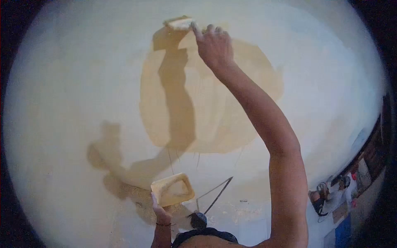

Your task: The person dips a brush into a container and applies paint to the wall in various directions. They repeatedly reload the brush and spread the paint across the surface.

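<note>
High on the wall, my right hand (pixel 215 45) is closed on a pale rectangular pad (pixel 180 24) with a whitish face and a yellow-brown upper edge. The pad lies right at the wall surface, above a large yellow-tan patch (pixel 231 95) that looks wet and has thin drips along its lower edge. Lower down, my left hand (pixel 159 210) grips a shallow rectangular tub (pixel 162 198) by its left side. Yellowish paint coats the tub's inside, and its opening tilts toward me.
The pale wall (pixel 74 82) fills most of the view, with my arm's shadow (pixel 180 107) across it. A dark thin rod (pixel 219 194) slants beside a round dark object (pixel 198 220) below. Assorted items (pixel 331 194) clutter the lower right, near a blue object (pixel 343 231).
</note>
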The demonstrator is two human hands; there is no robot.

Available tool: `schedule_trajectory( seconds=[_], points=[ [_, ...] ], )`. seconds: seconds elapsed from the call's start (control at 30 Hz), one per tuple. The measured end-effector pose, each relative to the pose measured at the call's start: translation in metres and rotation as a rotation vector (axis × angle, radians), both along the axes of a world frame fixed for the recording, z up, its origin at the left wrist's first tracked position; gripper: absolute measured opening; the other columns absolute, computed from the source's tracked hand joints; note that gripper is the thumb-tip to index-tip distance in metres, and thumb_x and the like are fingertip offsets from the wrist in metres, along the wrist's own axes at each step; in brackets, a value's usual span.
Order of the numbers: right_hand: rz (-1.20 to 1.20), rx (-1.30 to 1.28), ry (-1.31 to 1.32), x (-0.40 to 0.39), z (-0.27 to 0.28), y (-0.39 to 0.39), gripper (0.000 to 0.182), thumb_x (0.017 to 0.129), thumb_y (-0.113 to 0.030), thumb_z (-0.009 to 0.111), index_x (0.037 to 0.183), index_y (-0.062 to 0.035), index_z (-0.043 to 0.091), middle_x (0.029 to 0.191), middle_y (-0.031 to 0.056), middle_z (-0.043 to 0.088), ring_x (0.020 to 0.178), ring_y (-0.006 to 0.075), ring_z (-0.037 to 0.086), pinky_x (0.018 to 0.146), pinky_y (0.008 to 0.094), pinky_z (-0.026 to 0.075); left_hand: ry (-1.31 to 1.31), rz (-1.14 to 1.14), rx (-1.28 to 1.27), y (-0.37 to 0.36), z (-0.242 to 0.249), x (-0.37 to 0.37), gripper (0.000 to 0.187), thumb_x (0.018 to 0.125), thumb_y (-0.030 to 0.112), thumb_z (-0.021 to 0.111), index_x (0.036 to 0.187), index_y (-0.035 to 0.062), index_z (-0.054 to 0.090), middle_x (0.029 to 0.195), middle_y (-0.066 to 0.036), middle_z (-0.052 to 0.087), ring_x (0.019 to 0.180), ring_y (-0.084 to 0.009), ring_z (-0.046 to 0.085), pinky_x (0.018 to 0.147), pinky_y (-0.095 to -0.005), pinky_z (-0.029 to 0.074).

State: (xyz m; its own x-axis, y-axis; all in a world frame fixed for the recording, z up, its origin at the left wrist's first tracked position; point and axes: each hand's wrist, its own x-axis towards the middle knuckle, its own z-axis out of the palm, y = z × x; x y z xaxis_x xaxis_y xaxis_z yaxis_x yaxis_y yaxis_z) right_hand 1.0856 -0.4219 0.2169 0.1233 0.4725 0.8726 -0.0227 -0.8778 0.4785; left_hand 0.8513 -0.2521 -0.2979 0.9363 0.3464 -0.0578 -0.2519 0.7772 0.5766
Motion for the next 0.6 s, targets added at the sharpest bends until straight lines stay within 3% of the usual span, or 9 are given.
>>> schedule_trajectory(
  seconds=[0.07, 0.13, 0.2, 0.33, 0.43, 0.6],
  points=[
    [-0.061, -0.002, 0.072, 0.003, 0.019, -0.016, 0.046, 0.092, -0.012, 0.054, 0.138, -0.0134, 0.052, 0.091, 0.0145, 0.066, 0.078, 0.0277, 0.068, 0.063, 0.0396, 0.056, -0.062, -0.022, -0.011, -0.023, 0.024, 0.001, 0.059, 0.106, 0.049, 0.038, 0.146, 0.0056, 0.043, 0.14, -0.013, 0.054, 0.129, -0.0299, 0.052, 0.11, -0.0462, 0.042],
    [-0.077, 0.026, 0.347, -0.008, 0.044, -0.035, 0.042, 0.092, -0.013, 0.055, 0.134, -0.0077, 0.053, 0.086, 0.0144, 0.067, 0.08, 0.0302, 0.071, 0.064, 0.0428, 0.057, -0.086, -0.043, -0.044, -0.042, 0.055, -0.005, 0.058, 0.106, 0.049, 0.038, 0.145, 0.0064, 0.044, 0.141, -0.011, 0.053, 0.129, -0.0295, 0.052, 0.109, -0.0462, 0.042],
    [-0.015, 0.043, 0.341, -0.014, 0.056, -0.06, 0.037, 0.093, -0.012, 0.054, 0.129, -0.0044, 0.055, 0.084, 0.0154, 0.068, 0.08, 0.0328, 0.072, 0.066, 0.0444, 0.058, -0.098, -0.038, -0.023, -0.051, 0.067, 0.002, 0.057, 0.107, 0.049, 0.037, 0.145, 0.0072, 0.044, 0.14, -0.011, 0.053, 0.129, -0.029, 0.052, 0.109, -0.0459, 0.043],
    [-0.125, 0.171, 0.379, -0.025, 0.062, -0.117, 0.03, 0.094, -0.017, 0.054, 0.122, -0.0095, 0.062, 0.09, 0.016, 0.071, 0.079, 0.034, 0.072, 0.069, 0.0484, 0.058, -0.053, 0.018, 0.142, -0.052, 0.086, -0.011, 0.055, 0.107, 0.048, 0.038, 0.145, 0.0093, 0.045, 0.138, -0.01, 0.054, 0.127, -0.0281, 0.053, 0.107, -0.0458, 0.045],
    [-0.207, 0.335, 0.486, -0.046, 0.081, -0.153, 0.027, 0.095, -0.022, 0.054, 0.118, -0.0128, 0.065, 0.085, 0.016, 0.071, 0.078, 0.0352, 0.072, 0.068, 0.0499, 0.057, 0.074, -0.008, 0.113, -0.059, 0.111, -0.012, 0.056, 0.106, 0.049, 0.04, 0.144, 0.0094, 0.046, 0.137, -0.009, 0.055, 0.126, -0.0279, 0.054, 0.106, -0.0464, 0.046],
    [0.004, 0.328, 0.266, -0.016, 0.11, -0.113, 0.027, 0.097, -0.028, 0.053, 0.12, -0.0204, 0.065, 0.079, 0.0163, 0.069, 0.076, 0.0366, 0.071, 0.067, 0.051, 0.056, 0.054, 0.008, 0.084, -0.045, 0.115, -0.016, 0.059, 0.104, 0.053, 0.04, 0.143, 0.0091, 0.048, 0.136, -0.01, 0.056, 0.125, -0.0283, 0.055, 0.105, -0.0469, 0.047]
  ],
)
